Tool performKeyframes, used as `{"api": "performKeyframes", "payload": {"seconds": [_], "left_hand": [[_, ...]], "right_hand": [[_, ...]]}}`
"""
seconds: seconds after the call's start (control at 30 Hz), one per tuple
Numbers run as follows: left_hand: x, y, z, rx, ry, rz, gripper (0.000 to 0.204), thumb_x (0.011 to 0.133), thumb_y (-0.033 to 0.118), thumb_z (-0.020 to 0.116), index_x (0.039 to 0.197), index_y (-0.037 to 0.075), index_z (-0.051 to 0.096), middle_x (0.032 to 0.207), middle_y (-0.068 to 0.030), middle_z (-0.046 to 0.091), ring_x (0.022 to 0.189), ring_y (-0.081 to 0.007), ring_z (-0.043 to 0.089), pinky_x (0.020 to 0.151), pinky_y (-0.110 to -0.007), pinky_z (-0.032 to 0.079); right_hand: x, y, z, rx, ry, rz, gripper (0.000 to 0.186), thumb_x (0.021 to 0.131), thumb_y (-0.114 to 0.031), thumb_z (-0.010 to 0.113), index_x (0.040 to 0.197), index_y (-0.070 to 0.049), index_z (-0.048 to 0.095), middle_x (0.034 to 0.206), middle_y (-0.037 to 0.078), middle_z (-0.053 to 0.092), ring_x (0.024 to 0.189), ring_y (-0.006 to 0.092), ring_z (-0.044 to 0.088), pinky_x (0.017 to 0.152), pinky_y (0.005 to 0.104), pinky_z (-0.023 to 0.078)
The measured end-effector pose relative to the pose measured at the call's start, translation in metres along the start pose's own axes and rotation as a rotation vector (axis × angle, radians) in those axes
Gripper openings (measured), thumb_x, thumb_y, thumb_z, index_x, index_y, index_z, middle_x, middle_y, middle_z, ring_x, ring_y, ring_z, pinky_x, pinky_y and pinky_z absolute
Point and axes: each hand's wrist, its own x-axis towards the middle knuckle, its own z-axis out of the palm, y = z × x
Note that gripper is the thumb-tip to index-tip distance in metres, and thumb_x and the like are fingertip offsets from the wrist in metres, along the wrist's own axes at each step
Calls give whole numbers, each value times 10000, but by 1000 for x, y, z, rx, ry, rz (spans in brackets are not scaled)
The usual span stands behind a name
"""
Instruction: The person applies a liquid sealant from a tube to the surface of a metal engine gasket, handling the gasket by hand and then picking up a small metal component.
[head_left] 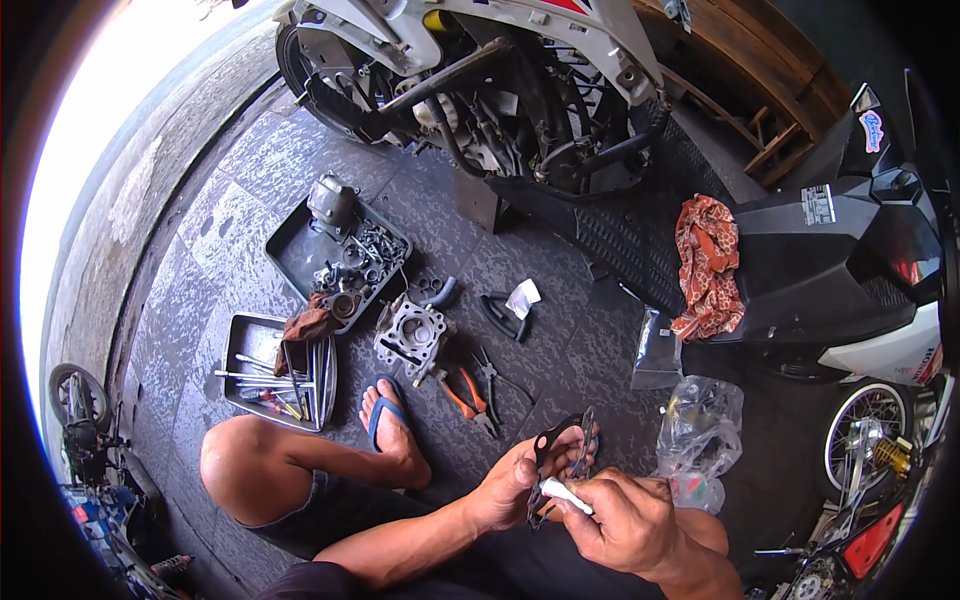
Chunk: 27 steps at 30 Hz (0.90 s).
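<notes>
Gasket, thin black and flat with cut-out holes (pixel 568 440), is sitting upright in your left hand (pixel 515 480), above your lap, low centre of the head view. Left grip is clamped on its left edge, fingers (pixel 535 462) curling around it. Your right hand (pixel 625 520) is pinching a small white tube-like piece (pixel 565 493), grip closed on it, its tip touching the gasket's lower part.

You're sitting on the dark patterned floor (pixel 560 350), left knee raised, left foot in a blue flip-flop (pixel 385 420). Just beyond the foot:
- grey metal cylinder block with a round bore (pixel 410 335)
- orange-handled pliers (pixel 465 395) and a second pair of pliers (pixel 490 375) beside it
- grey metal tray of hand tools (pixel 240 335), reddish rag (pixel 308 325) lying on its far corner
- dark tray of bolts and engine parts (pixel 285 245) farther out

Clear plastic bags with small parts (pixel 700 430) are lying right of your hands. Stripped motorcycle (pixel 500 90) is standing at the top; black body panel (pixel 800 270) on the right, patterned orange cloth (pixel 708 265) draped on it.
</notes>
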Motion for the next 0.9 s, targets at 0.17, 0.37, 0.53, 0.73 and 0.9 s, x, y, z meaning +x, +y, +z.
{"api": "performKeyframes", "payload": {"seconds": [0.17,0.37,0.53,0.73,0.9], "left_hand": [[-3,6,4,7,36,-62,1145,750,731,722,1488,-52,330,1383,-108,480,1301,-203,455,1121,-361,379],[-1,-2,1,9,45,-41,1173,732,776,696,1482,-55,348,1376,-114,486,1303,-207,460,1106,-358,391],[-5,2,8,16,32,-82,1181,728,759,716,1501,-45,327,1373,-110,497,1291,-188,485,1106,-355,388],[-8,3,5,-9,-6,-118,1078,795,657,741,1522,-16,315,1359,-78,513,1282,-165,486,1089,-342,395],[-8,-2,2,-35,-27,-119,1094,803,589,774,1557,-7,250,1377,-62,519,1288,-162,480,1108,-350,374]], "right_hand": [[1,1,-2,-38,-3,39,182,809,-118,778,895,-17,653,751,95,667,618,207,701,534,307,555],[-2,0,0,-15,-7,2,181,800,-82,791,874,-17,639,690,91,648,564,213,674,487,324,513],[1,1,-2,-45,58,13,182,805,-87,790,867,-18,633,688,95,647,553,215,669,476,320,511],[2,0,-8,-85,34,23,206,799,-94,771,936,-2,649,756,95,660,631,223,699,540,319,562],[3,0,-10,-106,79,-4,207,798,-94,769,936,-1,647,759,89,656,621,216,690,536,320,559]]}}
